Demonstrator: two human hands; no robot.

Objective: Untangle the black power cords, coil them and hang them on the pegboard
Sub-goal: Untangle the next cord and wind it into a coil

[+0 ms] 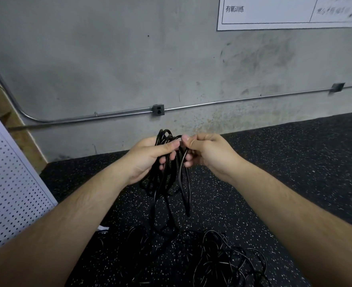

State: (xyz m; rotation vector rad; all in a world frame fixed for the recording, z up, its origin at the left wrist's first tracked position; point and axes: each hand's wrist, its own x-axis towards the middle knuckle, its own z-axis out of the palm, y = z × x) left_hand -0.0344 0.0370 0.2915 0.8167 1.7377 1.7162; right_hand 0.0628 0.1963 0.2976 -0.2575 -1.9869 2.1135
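Cords: looped black rubber power cords (160, 181), right of the white perforated pegboard (9, 183), long axis vertical, loops dangling below our grip
Left grip: our left hand (148, 158) wraps the bundle's top
Right grip: our right hand (208, 154) pinches a top strand

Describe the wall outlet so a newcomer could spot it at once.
Start at the grey concrete wall and follow the metal conduit running low along it. The outlet is the dark box midway along, straight above the held cord bundle. Unlike the plain box farther right, its face shows sockets.
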